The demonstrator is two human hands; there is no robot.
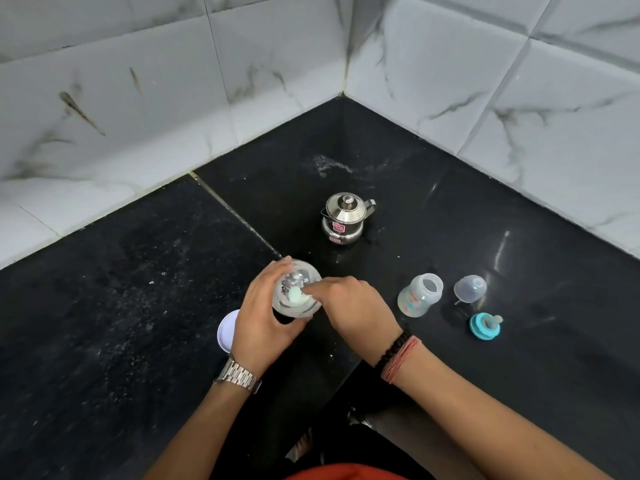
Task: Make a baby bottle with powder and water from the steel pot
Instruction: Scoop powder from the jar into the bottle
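The left hand (pixel 261 315) holds a clear jar (pixel 297 289). The right hand (pixel 356 306) pinches a pale scoop (pixel 298 293) in the jar's mouth. The bottle (pixel 419 294) stands open to the right. The pot (pixel 344 218), lid on, sits behind on the black counter (pixel 121 306).

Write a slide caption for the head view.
Left hand holds powder jar; right hand scoops; open bottle waits.
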